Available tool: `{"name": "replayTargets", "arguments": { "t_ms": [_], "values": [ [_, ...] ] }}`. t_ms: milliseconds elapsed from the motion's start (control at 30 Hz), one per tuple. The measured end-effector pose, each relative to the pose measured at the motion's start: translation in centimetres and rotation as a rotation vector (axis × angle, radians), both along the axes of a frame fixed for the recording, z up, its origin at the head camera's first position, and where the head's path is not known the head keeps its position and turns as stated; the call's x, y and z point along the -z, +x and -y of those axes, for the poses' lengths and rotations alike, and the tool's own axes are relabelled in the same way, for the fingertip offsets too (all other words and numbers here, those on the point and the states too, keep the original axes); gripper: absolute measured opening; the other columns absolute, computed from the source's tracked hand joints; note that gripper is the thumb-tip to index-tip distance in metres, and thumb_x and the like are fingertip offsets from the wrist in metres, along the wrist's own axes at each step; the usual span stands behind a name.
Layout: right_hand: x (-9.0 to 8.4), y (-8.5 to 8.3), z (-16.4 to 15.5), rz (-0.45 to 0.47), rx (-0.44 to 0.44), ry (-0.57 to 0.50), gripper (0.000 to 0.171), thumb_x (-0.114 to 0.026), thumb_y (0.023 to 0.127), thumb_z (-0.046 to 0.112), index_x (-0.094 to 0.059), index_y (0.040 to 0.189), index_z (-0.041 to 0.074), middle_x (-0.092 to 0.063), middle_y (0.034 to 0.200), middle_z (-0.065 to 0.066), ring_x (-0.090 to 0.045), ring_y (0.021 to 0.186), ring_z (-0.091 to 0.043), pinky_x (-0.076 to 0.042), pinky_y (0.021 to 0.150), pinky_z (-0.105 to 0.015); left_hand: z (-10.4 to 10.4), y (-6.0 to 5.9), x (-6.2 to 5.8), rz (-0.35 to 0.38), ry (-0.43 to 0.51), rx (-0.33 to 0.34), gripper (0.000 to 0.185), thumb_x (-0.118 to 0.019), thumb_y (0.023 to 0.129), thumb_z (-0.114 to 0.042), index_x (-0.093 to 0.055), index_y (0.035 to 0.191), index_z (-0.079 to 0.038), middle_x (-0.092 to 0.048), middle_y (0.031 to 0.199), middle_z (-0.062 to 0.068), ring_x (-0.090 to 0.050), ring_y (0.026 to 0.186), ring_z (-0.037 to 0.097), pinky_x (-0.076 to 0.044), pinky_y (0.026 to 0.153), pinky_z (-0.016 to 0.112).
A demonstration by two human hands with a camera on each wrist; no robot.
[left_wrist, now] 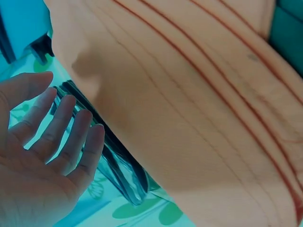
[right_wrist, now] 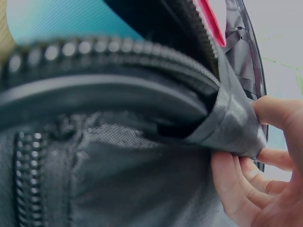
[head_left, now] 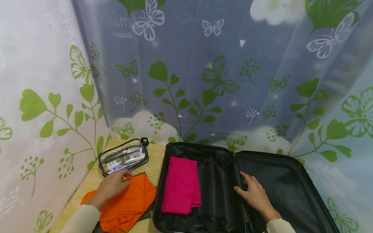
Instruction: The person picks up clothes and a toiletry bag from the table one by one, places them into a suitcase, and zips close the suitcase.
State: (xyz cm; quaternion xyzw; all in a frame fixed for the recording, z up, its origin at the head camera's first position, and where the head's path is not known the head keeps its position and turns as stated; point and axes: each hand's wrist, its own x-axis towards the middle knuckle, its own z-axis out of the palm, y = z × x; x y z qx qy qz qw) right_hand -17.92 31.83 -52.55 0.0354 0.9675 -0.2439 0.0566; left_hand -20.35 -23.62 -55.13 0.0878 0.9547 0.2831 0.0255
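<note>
An open black suitcase lies flat with a folded pink garment in its left half. My left hand rests with straight fingers on a folded orange garment, its fingertips near a clear toiletry pouch. In the left wrist view the left hand is spread open beside the pouch. My right hand lies at the suitcase's middle divide. In the right wrist view, thumb and fingers pinch a fold of the grey lining.
The orange garment and pouch sit on a wooden table, with a dark green cloth under the orange one. A leaf-and-butterfly curtain hangs close behind. The suitcase's right half holds nothing. A zipper runs along the rim.
</note>
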Motion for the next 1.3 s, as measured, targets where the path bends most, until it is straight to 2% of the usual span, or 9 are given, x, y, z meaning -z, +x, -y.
{"name": "replayTargets", "arguments": {
  "t_ms": [300,500,700,867,1000,1200,1300],
  "values": [
    [0.0,0.0,0.0,-0.007,0.005,0.001,0.080,-0.078,0.100,0.040,-0.046,0.162,0.001,-0.064,0.124,-0.021,-0.067,0.109,-0.039,-0.052,0.092,-0.069,1.7,0.1,0.9,0.057,0.002,0.004,0.025,-0.080,0.096,-0.010,-0.076,0.121,-0.005,-0.079,0.120,0.013,-0.073,0.108,0.036,-0.059,0.097,0.059],
    [0.1,0.1,0.0,-0.010,0.005,-0.001,0.079,-0.078,0.100,0.040,-0.046,0.162,0.001,-0.064,0.123,-0.020,-0.067,0.108,-0.037,-0.053,0.092,-0.068,2.8,0.0,1.3,0.118,-0.009,0.005,0.036,-0.079,0.097,-0.012,-0.072,0.130,-0.001,-0.076,0.126,0.022,-0.071,0.116,0.043,-0.056,0.101,0.065],
    [0.1,0.0,-0.1,-0.007,0.005,0.002,0.079,-0.077,0.100,0.040,-0.046,0.163,0.002,-0.064,0.125,-0.021,-0.067,0.110,-0.039,-0.051,0.093,-0.069,3.8,-0.2,1.7,0.163,0.002,0.038,0.044,-0.080,0.097,-0.013,-0.068,0.136,0.003,-0.073,0.132,0.027,-0.068,0.124,0.048,-0.053,0.105,0.067],
    [0.1,-0.1,-0.1,-0.001,0.006,-0.002,0.080,-0.077,0.100,0.041,-0.046,0.163,0.002,-0.064,0.126,-0.021,-0.066,0.111,-0.039,-0.051,0.093,-0.070,4.0,-0.4,1.5,0.189,0.008,0.073,0.044,-0.081,0.095,-0.012,-0.068,0.135,0.002,-0.073,0.131,0.026,-0.067,0.123,0.049,-0.052,0.106,0.067],
    [0.0,0.0,0.0,0.001,0.007,-0.003,0.080,-0.077,0.101,0.042,-0.046,0.163,0.002,-0.064,0.127,-0.022,-0.066,0.113,-0.040,-0.051,0.094,-0.070,3.9,-0.5,1.4,0.173,-0.030,0.106,0.044,-0.083,0.094,-0.011,-0.069,0.134,0.001,-0.073,0.129,0.024,-0.067,0.123,0.048,-0.052,0.107,0.067],
    [-0.1,0.0,0.0,-0.006,0.007,-0.005,0.080,-0.078,0.100,0.040,-0.046,0.163,0.002,-0.064,0.126,-0.022,-0.066,0.113,-0.040,-0.052,0.094,-0.069,3.7,-0.1,1.4,0.100,-0.124,0.132,0.042,-0.084,0.093,-0.014,-0.071,0.131,-0.001,-0.071,0.130,0.024,-0.062,0.125,0.054,-0.049,0.108,0.070],
    [0.0,0.1,0.0,-0.004,0.011,-0.008,0.079,-0.078,0.100,0.040,-0.046,0.163,0.002,-0.064,0.126,-0.021,-0.066,0.113,-0.040,-0.052,0.094,-0.069,4.2,-0.5,2.3,0.095,-0.122,0.145,0.041,-0.086,0.093,-0.018,-0.072,0.128,-0.003,-0.072,0.124,0.021,-0.064,0.119,0.050,-0.051,0.104,0.068]
  ]
}}
